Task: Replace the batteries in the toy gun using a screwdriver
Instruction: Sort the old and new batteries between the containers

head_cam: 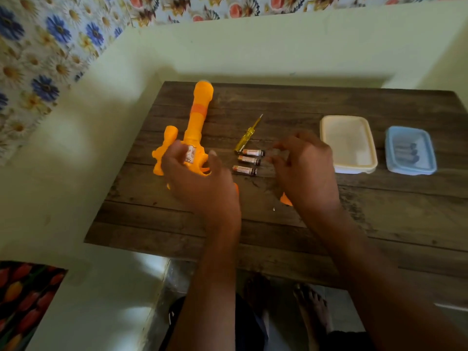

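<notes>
both forearms are bare from the elbow down, with no sleeves, watch, bracelet or rings to be seen. the left hand (200,178) and right hand (306,171) are ungloved. below, dark clothing covers the lap, and a bare foot (314,307) shows, without sandal or sock.

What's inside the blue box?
Inside the blue box lie a few dark, rounded sticks, maybe batteries. The picture is too blurry to be sure or to count them.
</notes>
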The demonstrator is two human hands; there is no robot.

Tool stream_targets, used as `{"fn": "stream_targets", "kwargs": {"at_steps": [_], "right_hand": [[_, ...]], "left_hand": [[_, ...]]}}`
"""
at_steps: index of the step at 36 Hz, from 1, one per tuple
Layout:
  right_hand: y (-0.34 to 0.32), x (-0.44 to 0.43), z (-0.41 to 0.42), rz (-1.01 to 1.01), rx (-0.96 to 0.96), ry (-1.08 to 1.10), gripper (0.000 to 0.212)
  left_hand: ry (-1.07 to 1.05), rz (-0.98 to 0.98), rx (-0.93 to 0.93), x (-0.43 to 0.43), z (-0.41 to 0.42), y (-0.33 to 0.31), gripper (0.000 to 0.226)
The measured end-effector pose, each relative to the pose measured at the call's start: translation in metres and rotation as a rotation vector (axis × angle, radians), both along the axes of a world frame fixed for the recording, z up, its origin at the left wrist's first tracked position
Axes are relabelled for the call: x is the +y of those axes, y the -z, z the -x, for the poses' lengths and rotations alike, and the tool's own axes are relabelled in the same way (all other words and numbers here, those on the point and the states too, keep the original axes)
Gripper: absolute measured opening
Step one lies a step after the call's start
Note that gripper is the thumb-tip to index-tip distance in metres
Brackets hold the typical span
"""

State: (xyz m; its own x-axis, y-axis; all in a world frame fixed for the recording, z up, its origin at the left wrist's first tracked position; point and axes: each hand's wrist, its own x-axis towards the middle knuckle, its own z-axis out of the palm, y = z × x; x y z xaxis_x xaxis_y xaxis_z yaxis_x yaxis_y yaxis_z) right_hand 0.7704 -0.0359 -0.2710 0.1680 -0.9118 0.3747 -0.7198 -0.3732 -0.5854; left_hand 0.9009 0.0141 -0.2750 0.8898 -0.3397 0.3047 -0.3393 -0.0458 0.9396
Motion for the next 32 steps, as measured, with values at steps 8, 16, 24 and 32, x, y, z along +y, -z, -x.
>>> {"fn": "stream_targets", "kwargs": {"at_steps": [8,16,24,32], "right_hand": [[-0.009,-0.007,0.044,0.013,0.052,0.262,0.027],[-0.02,-0.01,0.055,-0.341,0.275,0.345,0.049],[-0.02,-0.015,0.061,-0.38,0.221,0.343,0.046],[-0.023,-0.013,0.064,-0.32,-0.184,0.309,0.063]], "left_hand": [[0.4,0.01,-0.045,-0.02,0.042,-0.004,0.025],[0.591,-0.1,-0.099,-0.032,0.053,0.012,0.016],[0.653,-0.117,-0.158,-0.037,0.062,0.01,0.011],[0.825,-0.06,-0.198,-0.035,0.07,0.004,0.024]]}}
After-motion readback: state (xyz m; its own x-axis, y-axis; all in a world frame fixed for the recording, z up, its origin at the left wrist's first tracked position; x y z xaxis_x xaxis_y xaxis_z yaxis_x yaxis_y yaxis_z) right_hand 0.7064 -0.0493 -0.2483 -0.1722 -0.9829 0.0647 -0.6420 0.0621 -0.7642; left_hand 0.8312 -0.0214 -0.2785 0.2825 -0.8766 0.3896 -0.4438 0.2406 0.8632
